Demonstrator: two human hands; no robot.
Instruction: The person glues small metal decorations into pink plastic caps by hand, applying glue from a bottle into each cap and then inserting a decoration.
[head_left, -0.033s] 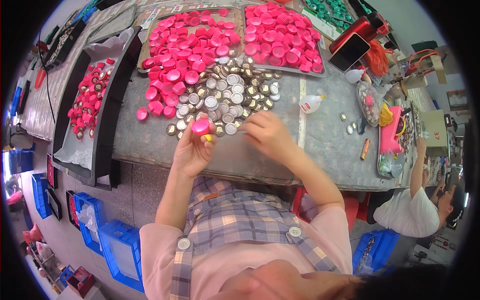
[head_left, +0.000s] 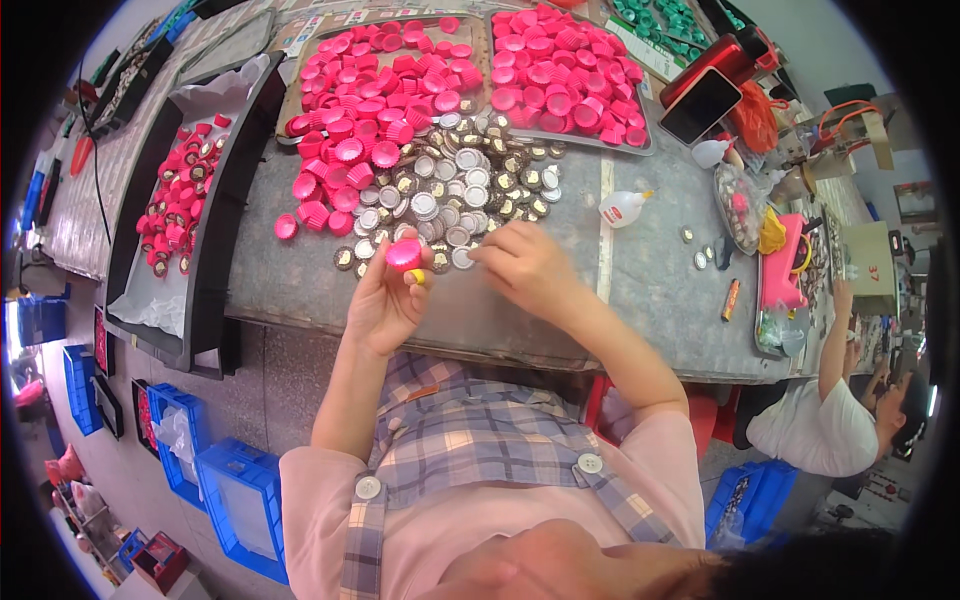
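Observation:
My left hand [head_left: 385, 305] holds up a small pink fluted cap [head_left: 404, 254] between thumb and fingers, over the near part of the table. A yellow band [head_left: 415, 277] shows at one of its fingers. My right hand [head_left: 525, 268] is closed in a pinch at the near edge of a pile of crown bottle caps [head_left: 478, 180], beside a silver-faced cap [head_left: 462, 258]. Whatever its fingertips hold is hidden. Some caps in the pile show silvery insides, others dark tops with a pale print. Loose pink caps [head_left: 345, 150] adjoin the pile on its left.
Two trays of pink caps, a left tray [head_left: 283, 110] and a right tray [head_left: 560, 138], stand at the back. A black paper-lined bin [head_left: 262, 125] is at left. To the right are a white squeeze bottle [head_left: 622, 207], a phone [head_left: 702, 105] and a tray [head_left: 768, 330]. Another person [head_left: 825, 425] sits farther right.
My right hand has shifted slightly left, its fingertips now closer to the silver-faced cap. The pink cap in my left hand has turned a little.

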